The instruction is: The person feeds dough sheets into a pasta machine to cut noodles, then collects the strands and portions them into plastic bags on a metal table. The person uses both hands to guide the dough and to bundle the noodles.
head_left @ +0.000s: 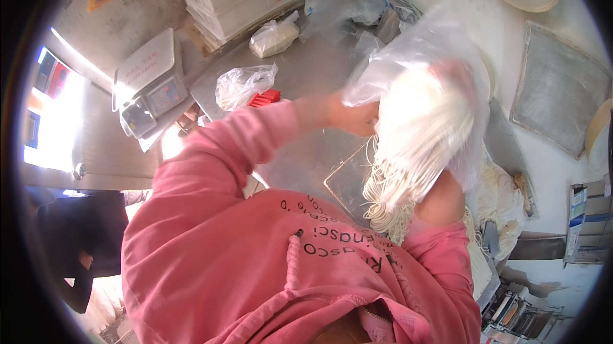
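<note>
The left hand [348, 114] has its fingers curled closed on the edge of a clear plastic bag [388, 66]. Just right of those fingers, a bundle of pale noodles [415, 130] sits partly inside the bag, strands hanging below. The right hand [451, 70] is blurred behind plastic at the bundle's top; how far its fingers close I cannot tell. Well left of the left fingers stands a digital scale [148, 72].
</note>
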Motion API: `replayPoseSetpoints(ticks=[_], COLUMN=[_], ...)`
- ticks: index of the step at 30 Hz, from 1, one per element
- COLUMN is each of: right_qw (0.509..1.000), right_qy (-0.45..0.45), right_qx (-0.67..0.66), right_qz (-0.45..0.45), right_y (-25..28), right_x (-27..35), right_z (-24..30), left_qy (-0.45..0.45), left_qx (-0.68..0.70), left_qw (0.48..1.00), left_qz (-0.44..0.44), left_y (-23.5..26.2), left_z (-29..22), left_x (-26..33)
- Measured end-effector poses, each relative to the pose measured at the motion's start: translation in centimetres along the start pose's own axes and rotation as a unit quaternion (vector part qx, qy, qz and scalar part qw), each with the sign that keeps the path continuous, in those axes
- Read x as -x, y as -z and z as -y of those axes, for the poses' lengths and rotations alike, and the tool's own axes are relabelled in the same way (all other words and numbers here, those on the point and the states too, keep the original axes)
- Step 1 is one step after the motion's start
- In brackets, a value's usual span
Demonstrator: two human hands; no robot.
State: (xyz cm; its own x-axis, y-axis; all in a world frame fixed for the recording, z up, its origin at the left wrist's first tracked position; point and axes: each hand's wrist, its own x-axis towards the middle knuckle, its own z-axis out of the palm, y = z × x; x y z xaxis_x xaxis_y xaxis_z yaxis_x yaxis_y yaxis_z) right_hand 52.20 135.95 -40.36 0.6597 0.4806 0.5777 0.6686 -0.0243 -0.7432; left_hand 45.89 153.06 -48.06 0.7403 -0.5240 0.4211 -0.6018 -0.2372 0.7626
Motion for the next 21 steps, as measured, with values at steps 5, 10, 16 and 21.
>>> replayPoseSetpoints(ticks=[5, 10, 16, 21], right_qw=[0.978, 0.939, 0.895, 0.893], right_qy=[-0.081, -0.060, -0.422, -0.354], right_qx=[-0.141, 0.289, -0.115, 0.092], right_qz=[0.131, 0.174, 0.093, 0.263], right_y=[0.1, -2.0, -12.4, -18.2], right_x=[-8.7, -10.7, -8.3, -9.4], right_z=[0.1, -14.0, -25.6, -25.2], left_qy=[0.127, 0.201, 0.149, 0.136], left_qx=[0.101, 0.625, 0.581, 0.462], left_qw=[0.986, 0.655, 0.619, 0.709], left_qz=[-0.049, -0.374, -0.508, -0.515], left_y=[-5.2, -1.0, 10.8, 15.3], left_z=[1.4, 3.6, 6.6, 8.3], left_x=[2.6, 9.8, 12.8, 13.2])
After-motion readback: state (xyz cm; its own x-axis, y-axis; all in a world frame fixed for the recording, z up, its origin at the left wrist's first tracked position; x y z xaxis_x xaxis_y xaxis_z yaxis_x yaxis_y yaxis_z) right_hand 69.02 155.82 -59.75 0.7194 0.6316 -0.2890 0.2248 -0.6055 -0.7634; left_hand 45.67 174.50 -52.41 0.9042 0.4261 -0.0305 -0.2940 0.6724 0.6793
